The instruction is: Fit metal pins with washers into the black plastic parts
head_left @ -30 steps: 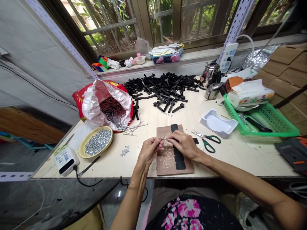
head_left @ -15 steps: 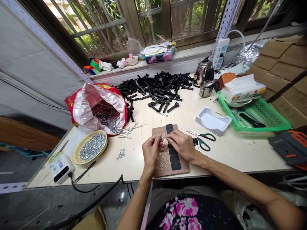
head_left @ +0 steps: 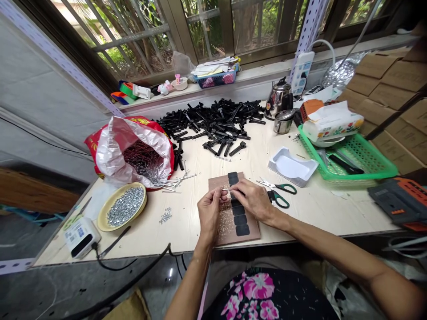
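Note:
Over a brown board (head_left: 223, 238), my left hand (head_left: 210, 211) and my right hand (head_left: 256, 202) face each other with fingertips pinched. A thin metal pin (head_left: 225, 190) spans the small gap between them, one end in each hand's fingers. Whatever else the fingertips cover is too small to make out. Down the board runs a row of black rounded pads (head_left: 240, 220), partly hidden under my right hand. Pale crumbs are scattered over the board's left part. Green-handled scissors (head_left: 280, 200) lie just right of my right hand.
Long pins spill from a red and white bag (head_left: 110, 155). A yellow bowl (head_left: 103, 222) holds small metal pieces; a few more (head_left: 166, 215) lie loose. Black plastic parts (head_left: 220, 122) are heaped at the back. A white tray (head_left: 293, 169) and a green basket (head_left: 370, 173) stand right.
The camera view has shifted slightly, so the scene sits a little further left. Both hands keep their pinch over the board, with hardly any visible movement.

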Tool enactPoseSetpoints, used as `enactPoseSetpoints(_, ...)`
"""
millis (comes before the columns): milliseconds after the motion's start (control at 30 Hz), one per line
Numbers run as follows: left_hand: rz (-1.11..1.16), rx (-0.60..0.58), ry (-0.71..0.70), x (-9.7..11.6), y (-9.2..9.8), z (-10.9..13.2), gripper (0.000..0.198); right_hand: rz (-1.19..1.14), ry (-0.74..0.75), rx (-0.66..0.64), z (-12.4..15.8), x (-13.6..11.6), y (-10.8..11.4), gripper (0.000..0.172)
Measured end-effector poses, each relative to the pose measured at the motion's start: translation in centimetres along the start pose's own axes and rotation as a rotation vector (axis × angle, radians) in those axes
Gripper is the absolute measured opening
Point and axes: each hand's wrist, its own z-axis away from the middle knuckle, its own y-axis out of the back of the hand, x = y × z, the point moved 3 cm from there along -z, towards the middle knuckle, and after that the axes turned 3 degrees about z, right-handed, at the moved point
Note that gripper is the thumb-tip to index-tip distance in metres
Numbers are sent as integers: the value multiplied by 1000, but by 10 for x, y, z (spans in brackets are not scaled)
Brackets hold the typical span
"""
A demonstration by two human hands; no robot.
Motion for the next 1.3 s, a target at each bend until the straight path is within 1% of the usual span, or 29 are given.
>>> enactPoseSetpoints(133, 140, -2, 62, -5, 3, -5, 23, 77, 33, -4, 1, -8, 0, 18)
enactPoseSetpoints(233, 150, 10, 61, -6, 4, -4, 24, 148, 54, 13, 2, -13, 0, 19)
enactPoseSetpoints(400, -123, 93, -97, 3, 6, 3, 26, 152, 67, 11, 3, -14, -1, 19)
enactPoseSetpoints(500, -189, 65, -102, 7, 6, 5, 26, 170, 86, 17, 4, -12, -1, 21)
enactPoseSetpoints(667, -411, -15, -173, 11, 6, 2, 25, 139, 108, -24, 5, -2, -3, 21)
enactPoseSetpoints(733, -382, -65, -128, 7, 6, 0, 26, 108, 115, -34, 5, 3, -4, 20)
enactPoseSetpoints(800, -268, -100, -38, 1, 6, -3, 28, 56, 115, -39, 5, 8, -5, 19)
enactPoseSetpoints(900, -57, -111, 77, -7, 6, -6, 30, -20, 100, -32, 3, 15, -6, 17)
enactPoseSetpoints(1000, 53, -111, 170, -10, 6, -8, 32, -69, 100, -38, 1, 20, -6, 16)
enactPoseSetpoints(1067, 70, -118, 219, -11, 5, -9, 33, -86, 113, -45, 1, 22, -7, 16)
enactPoseSetpoints(1167, 66, -136, 256, -11, 4, -10, 33, -76, 152, -54, 2, 25, -8, 16)
enactPoseSetpoints(1300, 13, -140, 242, -13, 4, -12, 33, -52, 176, -68, 3, 28, -11, 16)
